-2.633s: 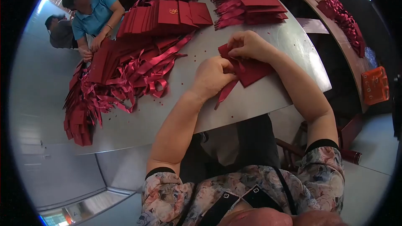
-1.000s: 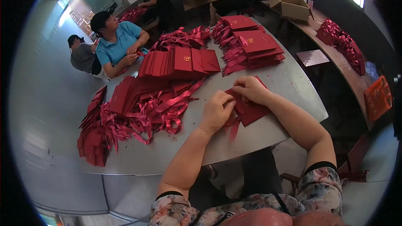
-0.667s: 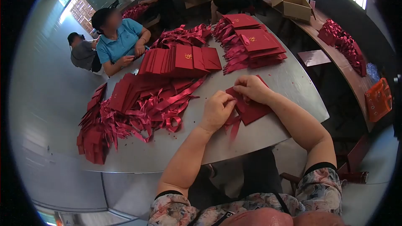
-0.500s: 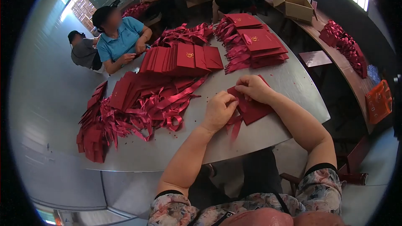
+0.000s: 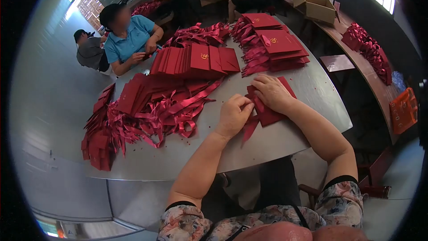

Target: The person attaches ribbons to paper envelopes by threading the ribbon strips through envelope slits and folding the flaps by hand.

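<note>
A dark red paper gift bag (image 5: 277,116) lies flat on the metal table in front of me. Thumb and index finger of my left hand (image 5: 234,115) pinch together at the bag's left edge, where a red ribbon (image 5: 251,128) hangs down onto the table. The exact grip point is partly hidden by the fingers. Across the upper part of the bag rests my right hand (image 5: 273,94), its fingers stretched out over the paper. Whether anything lies under its palm is hidden.
Red bags (image 5: 196,58) stand in a row, with loose ribbons (image 5: 165,116) spread toward the left. Another stack of bags (image 5: 281,42) sits at the back right. Across the table a person in a blue shirt (image 5: 129,40) works. A cardboard box (image 5: 314,8) is on a bench.
My right hand has gone from a pinch at the bag's edge to fingers laid out on it. My left hand stays pinched at the left edge. The view has shifted slightly.
</note>
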`<state>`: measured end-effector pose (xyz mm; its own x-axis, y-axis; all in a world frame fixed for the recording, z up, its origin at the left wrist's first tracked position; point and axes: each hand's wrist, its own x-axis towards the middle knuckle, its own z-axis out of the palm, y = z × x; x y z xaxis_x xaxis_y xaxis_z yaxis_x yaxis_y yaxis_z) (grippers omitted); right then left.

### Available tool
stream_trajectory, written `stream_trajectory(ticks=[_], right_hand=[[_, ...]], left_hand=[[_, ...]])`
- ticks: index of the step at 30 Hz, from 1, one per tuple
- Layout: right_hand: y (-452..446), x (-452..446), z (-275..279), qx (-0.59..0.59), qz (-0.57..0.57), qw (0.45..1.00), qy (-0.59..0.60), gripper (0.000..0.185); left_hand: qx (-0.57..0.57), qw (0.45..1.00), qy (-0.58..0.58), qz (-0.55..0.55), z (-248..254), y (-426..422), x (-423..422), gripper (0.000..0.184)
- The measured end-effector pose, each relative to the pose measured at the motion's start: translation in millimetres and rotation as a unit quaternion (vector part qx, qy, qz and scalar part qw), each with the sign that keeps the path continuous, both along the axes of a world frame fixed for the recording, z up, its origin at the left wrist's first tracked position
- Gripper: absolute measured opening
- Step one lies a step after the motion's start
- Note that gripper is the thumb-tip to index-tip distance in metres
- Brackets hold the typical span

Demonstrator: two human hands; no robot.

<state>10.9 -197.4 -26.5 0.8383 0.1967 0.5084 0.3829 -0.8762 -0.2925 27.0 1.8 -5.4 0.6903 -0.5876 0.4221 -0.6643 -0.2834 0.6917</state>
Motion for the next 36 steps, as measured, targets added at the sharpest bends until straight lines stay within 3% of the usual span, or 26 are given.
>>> stream_trajectory(ticks=[3,6,7,11,13,16,18,21,22,23,26,28,30,32,34,35,36], right_hand=[[0,1,-2,-0.019,0.006,0.998,0.058,0.034],[2,-2,6,-0.022,-0.008,0.999,0.022,0.034],[2,-2,8,-0.021,-0.008,0.999,0.023,0.034],[-6,2,21,0.088,0.012,0.994,-0.058,0.024],[-11,1,37,0.191,0.041,0.979,-0.062,0.017],[-19,1,40,0.274,0.062,0.959,-0.040,0.013],[-22,-2,44,0.445,0.120,0.887,0.033,0.013],[-22,-3,43,0.479,0.133,0.866,0.051,0.013],[-21,-2,41,0.504,0.144,0.849,0.063,0.013],[-19,-3,38,0.503,0.144,0.850,0.064,0.013],[-4,-8,44,0.357,0.136,0.924,0.018,0.011],[2,-9,48,0.209,0.165,0.963,-0.043,0.012],[11,-8,36,0.172,0.159,0.970,-0.061,0.010],[9,-12,39,0.153,0.165,0.974,-0.040,0.019],[7,-19,52,0.188,0.203,0.961,-0.026,0.043],[7,-24,60,0.187,0.204,0.961,-0.026,0.043],[8,-30,70,0.112,0.210,0.971,-0.025,0.055]], left_hand=[[0.003,0.999,0.033,0.017,-2,1,1,0.013],[0.021,0.999,0.032,0.034,-6,1,4,0.013],[-0.036,0.997,0.052,0.049,-8,-1,5,0.015],[-0.125,0.982,0.057,0.128,-2,2,11,0.025],[-0.206,0.946,0.241,0.063,-10,9,26,0.030],[-0.215,0.947,0.236,0.031,-2,14,28,0.041],[-0.224,0.948,0.227,0.014,5,16,27,0.044],[-0.195,0.952,0.235,-0.007,7,17,26,0.051],[-0.224,0.925,0.305,-0.045,7,16,25,0.054],[-0.251,0.890,0.372,-0.083,7,17,25,0.056],[-0.250,0.811,0.513,-0.131,9,13,12,0.057],[-0.197,0.837,0.494,-0.132,15,0,-1,0.043],[-0.167,0.822,0.521,-0.157,-4,2,5,0.033],[-0.212,0.792,0.547,-0.168,-14,4,11,0.029],[-0.248,0.785,0.549,-0.144,15,12,10,0.028],[-0.284,0.776,0.551,-0.117,26,16,13,0.027],[-0.327,0.768,0.540,-0.110,23,21,20,0.026]])
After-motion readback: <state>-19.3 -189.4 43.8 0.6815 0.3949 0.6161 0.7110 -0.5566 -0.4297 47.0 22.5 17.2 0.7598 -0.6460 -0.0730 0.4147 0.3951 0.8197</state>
